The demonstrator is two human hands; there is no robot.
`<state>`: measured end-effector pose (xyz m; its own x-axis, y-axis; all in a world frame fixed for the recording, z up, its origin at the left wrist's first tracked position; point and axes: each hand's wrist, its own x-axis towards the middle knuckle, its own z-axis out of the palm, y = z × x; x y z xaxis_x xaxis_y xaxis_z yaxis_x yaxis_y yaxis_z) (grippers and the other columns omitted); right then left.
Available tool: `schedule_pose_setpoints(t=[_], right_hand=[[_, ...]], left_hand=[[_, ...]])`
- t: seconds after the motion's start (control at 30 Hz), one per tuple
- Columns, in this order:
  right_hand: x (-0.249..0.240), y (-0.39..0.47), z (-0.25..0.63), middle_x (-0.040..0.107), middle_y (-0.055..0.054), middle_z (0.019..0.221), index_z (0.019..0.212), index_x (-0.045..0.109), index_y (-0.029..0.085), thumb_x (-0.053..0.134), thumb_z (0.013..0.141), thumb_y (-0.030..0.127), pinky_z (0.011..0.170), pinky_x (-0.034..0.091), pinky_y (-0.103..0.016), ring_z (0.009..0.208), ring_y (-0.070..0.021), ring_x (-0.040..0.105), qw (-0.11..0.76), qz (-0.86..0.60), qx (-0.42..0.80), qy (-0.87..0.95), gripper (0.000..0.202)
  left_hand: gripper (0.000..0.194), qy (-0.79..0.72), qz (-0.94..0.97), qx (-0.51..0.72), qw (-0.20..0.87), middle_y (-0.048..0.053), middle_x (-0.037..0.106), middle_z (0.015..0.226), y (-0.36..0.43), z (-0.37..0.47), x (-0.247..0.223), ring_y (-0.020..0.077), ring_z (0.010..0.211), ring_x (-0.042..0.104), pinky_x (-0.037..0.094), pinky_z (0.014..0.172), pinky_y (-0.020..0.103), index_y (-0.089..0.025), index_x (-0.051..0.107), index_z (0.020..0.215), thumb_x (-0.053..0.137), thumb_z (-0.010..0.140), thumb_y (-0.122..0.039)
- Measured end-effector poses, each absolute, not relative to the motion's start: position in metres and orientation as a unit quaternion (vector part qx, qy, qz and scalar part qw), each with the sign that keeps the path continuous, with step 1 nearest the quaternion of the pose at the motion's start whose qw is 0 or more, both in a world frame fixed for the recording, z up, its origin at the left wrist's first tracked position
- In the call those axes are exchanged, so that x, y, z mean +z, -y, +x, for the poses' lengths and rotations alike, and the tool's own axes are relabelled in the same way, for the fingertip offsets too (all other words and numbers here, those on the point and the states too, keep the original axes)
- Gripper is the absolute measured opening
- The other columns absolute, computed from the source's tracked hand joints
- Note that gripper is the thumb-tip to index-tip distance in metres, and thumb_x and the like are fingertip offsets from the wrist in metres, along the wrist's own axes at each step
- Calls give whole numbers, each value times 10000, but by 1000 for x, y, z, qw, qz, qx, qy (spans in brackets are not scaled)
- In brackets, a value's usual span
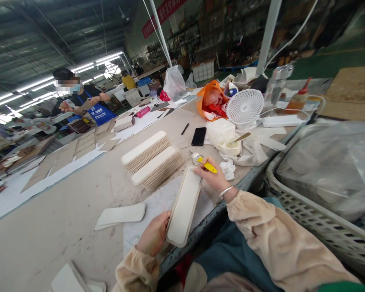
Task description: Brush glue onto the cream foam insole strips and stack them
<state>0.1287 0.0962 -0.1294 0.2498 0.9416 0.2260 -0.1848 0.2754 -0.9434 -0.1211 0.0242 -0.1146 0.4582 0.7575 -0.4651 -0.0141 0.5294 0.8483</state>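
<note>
My left hand (155, 233) is closed on the lower left edge of a long pale panel (185, 207) with rounded corners, tilted over the table's front edge. At the panel's upper end, my right hand (212, 174) is closed round a yellow-handled tool (209, 166) with a round metal part, its fingers also touching the panel. Two stacks of similar panels, a rear stack (146, 150) and a nearer stack (158, 168), stand just beyond. Loose pale pieces (121, 215) lie to the left on the table.
A black phone (198, 136), a pen (185, 129), a white fan (245, 108), an orange bag (211, 99) and a glue bottle (298, 97) are farther back. A plastic basket (322, 231) stands at the right. Across the table is a person in a blue apron (100, 113).
</note>
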Motion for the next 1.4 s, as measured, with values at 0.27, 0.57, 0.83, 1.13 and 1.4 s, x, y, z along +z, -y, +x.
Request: schedule_pose_setpoints(t=[0.27, 0.57, 0.83, 1.13, 1.4], right_hand=[[-133, -98, 126, 469, 75, 653, 811, 414, 222, 732, 649, 322, 584, 388, -239, 594, -99, 450, 663, -444, 404, 448, 371], [-138, -99, 124, 470, 79, 640, 818, 418, 228, 729, 649, 308, 574, 392, -239, 567, -98, 454, 654, -447, 404, 457, 363], [-137, -98, 121, 482, 64, 680, 834, 413, 230, 714, 692, 311, 576, 389, -236, 597, -107, 461, 656, -436, 397, 472, 343], [-133, -93, 116, 503, 49, 704, 824, 415, 228, 721, 686, 339, 581, 403, -248, 611, -121, 471, 657, -439, 392, 472, 353], [-125, -140, 104, 513, 45, 676, 820, 421, 229, 691, 697, 418, 569, 406, -258, 581, -128, 469, 653, -488, 306, 492, 352]], left_hand=[[527, -477, 390, 262, 743, 107, 683, 890, 14, -130, -135, 164, 704, 614, 484, 597, 241, -99, 609, 1130, 715, 691, -371], [495, -475, 395, 268, 739, 81, 677, 852, 20, -131, -140, 145, 669, 589, 445, 541, 203, -116, 616, 1124, 693, 711, -377], [460, -475, 382, 288, 739, 81, 680, 841, 25, -126, -135, 178, 703, 596, 455, 606, 258, -119, 644, 1079, 689, 712, -393], [439, -485, 368, 302, 733, 72, 673, 818, 30, -131, -126, 193, 739, 599, 465, 650, 282, -121, 650, 1033, 703, 694, -395], [346, -577, 460, 383, 556, -3, 614, 740, -53, -185, -89, 112, 652, 530, 444, 573, 213, -158, 630, 929, 700, 697, -404]])
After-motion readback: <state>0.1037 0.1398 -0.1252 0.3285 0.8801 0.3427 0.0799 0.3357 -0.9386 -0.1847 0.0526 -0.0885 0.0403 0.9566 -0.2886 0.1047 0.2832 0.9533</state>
